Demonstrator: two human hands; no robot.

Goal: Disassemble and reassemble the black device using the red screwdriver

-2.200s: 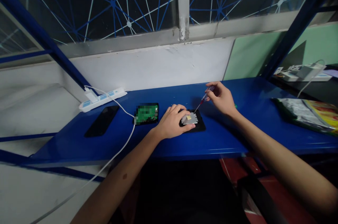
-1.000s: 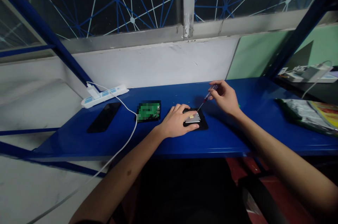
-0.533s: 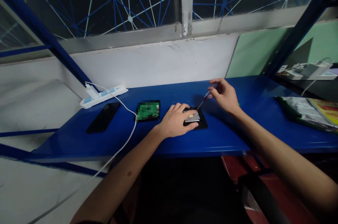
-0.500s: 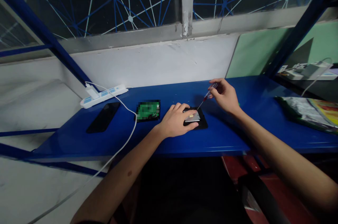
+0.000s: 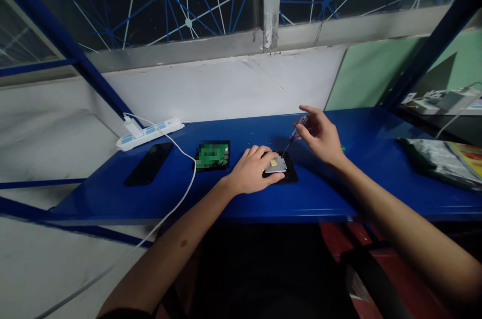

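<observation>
The left hand [image 5: 251,171] presses flat on the black device [image 5: 280,169]. The right hand [image 5: 320,136], behind the device, pinches a small screwdriver [image 5: 294,135], its tip on the device's metal plate [image 5: 275,165].

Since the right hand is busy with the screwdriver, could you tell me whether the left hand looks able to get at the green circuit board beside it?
Probably yes. The left hand rests on the black device, and the green circuit board lies just left of it on the blue shelf, with only bare surface between them.
</observation>
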